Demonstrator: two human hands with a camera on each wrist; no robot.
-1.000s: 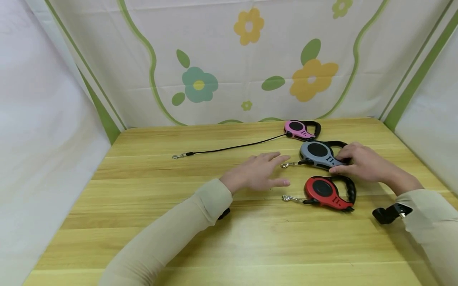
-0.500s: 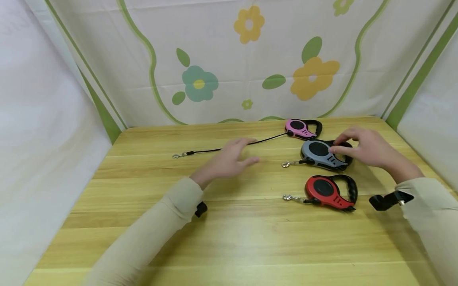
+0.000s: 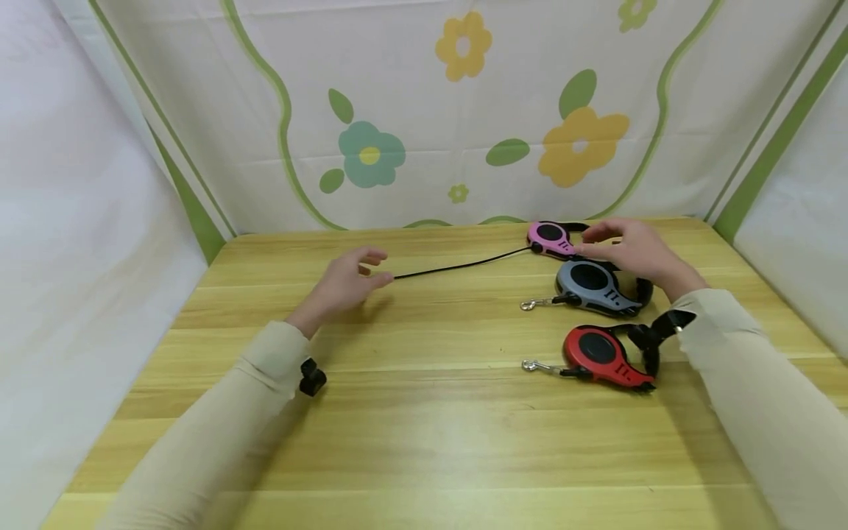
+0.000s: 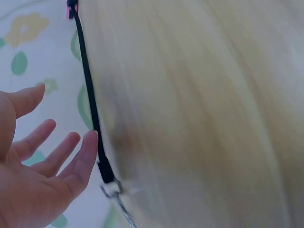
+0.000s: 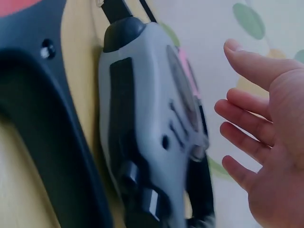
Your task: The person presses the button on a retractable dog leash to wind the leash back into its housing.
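- Worktop (image 3: 424,434): pale wood planks, bare along the near edge; both beige sleeves come in from the near corners.
- Red leash reel (image 3: 606,355): nearest of three, lies flat at right, metal clip pointing left, black handle to the right. The right sleeve's wrist strap passes over the handle.
- Grey leash reel (image 3: 592,285): just behind the red one, flat, clip to the left. Cord fully wound in. The right wrist view shows it close beside the palm, not touched.
- Left hand (image 3: 344,283): left of centre, over the worktop, grip loose and holding nothing, fingers relaxed and slightly bent. Fingertips sit just beside the black cord (image 3: 464,264); contact cannot be told.
- Cord clip (image 4: 111,191): seen in the left wrist view, at the cord's free end below the fingers.
- Pink leash reel (image 3: 550,237): farthest, near the back edge, cord drawn out leftward.
- Right hand (image 3: 626,246): above the pink reel's black handle, grip wide, fingers spread, nothing held.
- Flowered cloth (image 3: 464,110): backdrop behind the worktop.
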